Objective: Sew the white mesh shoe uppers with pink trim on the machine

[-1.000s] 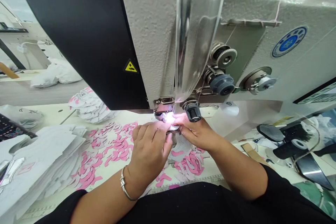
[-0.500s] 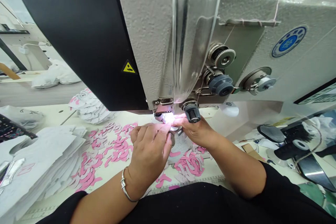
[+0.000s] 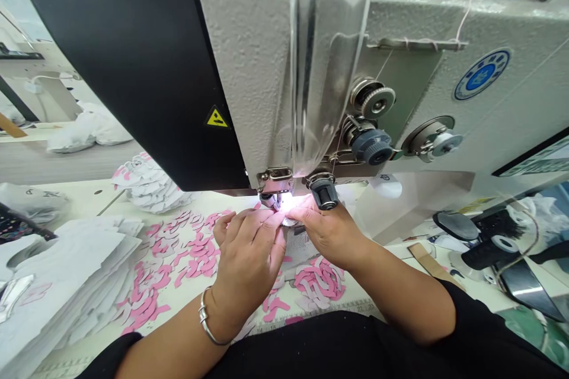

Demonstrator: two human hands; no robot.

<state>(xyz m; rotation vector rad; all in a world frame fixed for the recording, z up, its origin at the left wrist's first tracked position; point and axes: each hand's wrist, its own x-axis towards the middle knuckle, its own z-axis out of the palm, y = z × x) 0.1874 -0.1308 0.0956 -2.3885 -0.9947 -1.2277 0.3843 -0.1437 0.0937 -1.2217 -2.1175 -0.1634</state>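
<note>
My left hand (image 3: pixel 251 249), with a silver bangle at its wrist, is close under the needle area of a sewing machine (image 3: pixel 249 59). Its fingers are bent and pressed together at the tips. From the other side my right hand (image 3: pixel 331 228) meets it, thumb and forefinger pinched beside the presser foot (image 3: pixel 269 198). Glare from the lamp and the fingers themselves hide what they hold. Just below the hands shows a grey textured surface (image 3: pixel 299 249). Small curved pink and white pieces (image 3: pixel 200 254) lie scattered left of my left hand, and another heap (image 3: pixel 319 281) sits nearer my body.
Stacked white cut pieces (image 3: pixel 84 272) spread at the left, and a rounder pile (image 3: pixel 153 186) stands behind them. A clear tube-like shield (image 3: pixel 326 71) hangs before the machine head. Black thread spools (image 3: pixel 489 253) stand at the right. A ruler strip (image 3: pixel 355 310) runs along the front edge.
Both hands have shifted slightly left in the picture, along with a small movement of the whole view. They stay together at the needle area, and more of the grey surface below them shows.
</note>
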